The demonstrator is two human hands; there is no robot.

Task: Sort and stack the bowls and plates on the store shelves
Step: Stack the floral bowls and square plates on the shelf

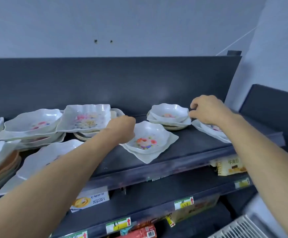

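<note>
Dark shelf (191,143), pale wall (139,23) behind; floral bowls (147,139) stacked; price tags (183,203) below.

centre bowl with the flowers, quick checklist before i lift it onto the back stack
1. Left hand grips the centre bowl at its left rim: ok.
2. Right hand pinches the back bowl rim: ok.
3. Centre bowl is topmost on its square plate: ok.
4. Back bowl empty, ready to receive: ok.
5. Bare shelf between the two stacks: ok.
6. Dishes under the right forearm clear of the arm: cannot tell.
</note>
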